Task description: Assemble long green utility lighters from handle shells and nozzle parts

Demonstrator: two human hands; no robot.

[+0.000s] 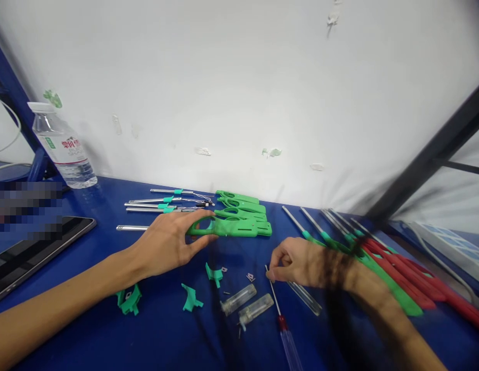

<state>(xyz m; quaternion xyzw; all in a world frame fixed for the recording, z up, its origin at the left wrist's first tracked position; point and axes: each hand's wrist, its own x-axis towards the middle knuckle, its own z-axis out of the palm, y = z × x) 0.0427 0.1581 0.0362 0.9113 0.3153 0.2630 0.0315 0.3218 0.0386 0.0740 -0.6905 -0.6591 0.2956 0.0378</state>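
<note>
My left hand is closed around the looped end of a green lighter casing, the nearest in a stack of green lighter casings. My right hand rests low with its fingers curled together, beside the tip of a screwdriver with a red and clear handle. What those fingers hold, if anything, is hidden. A clear fuel tank lies partly under that hand. Two more clear fuel tanks lie left of the screwdriver, near small metal bits. Loose teal trigger pieces lie below my left hand.
Metal lighter tubes with wires lie at the back left. Assembled green lighters and red lighters lie at right. A water bottle and a dark tablet-like device are at left. Dark blurred strands cross the view at right.
</note>
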